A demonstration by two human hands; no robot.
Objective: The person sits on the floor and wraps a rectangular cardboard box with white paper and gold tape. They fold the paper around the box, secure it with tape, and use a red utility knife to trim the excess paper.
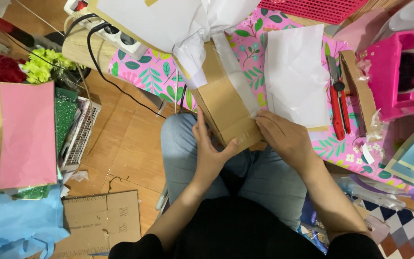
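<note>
Two bare hands meet on a flat brown cardboard box (226, 108) that slants over the person's lap at the middle of the view. At about 7 o'clock from the box, the left hand (210, 152) curls around its lower left edge, thumb laid on the top face, fingers hidden beneath. At about 4 o'clock, the right hand (283, 138) lies half closed, its fingertips pressing the end of a strip of clear tape (238, 79) down onto the cardboard; the tape runs up toward 12 o'clock, where crumpled white wrapping paper (178, 21) covers the box's far end. Just beside the right hand, at 1 o'clock, a white paper envelope (295, 72) rests on a pink leaf-patterned tablecloth (144, 72). Farther toward 3 o'clock lie a red utility knife (339, 103) and a pink tape dispenser (394, 76). Well apart at 9 o'clock sits a pink sheet of card (27, 134), with a flattened cardboard piece (101, 220) on the floor at 8 o'clock.
</note>
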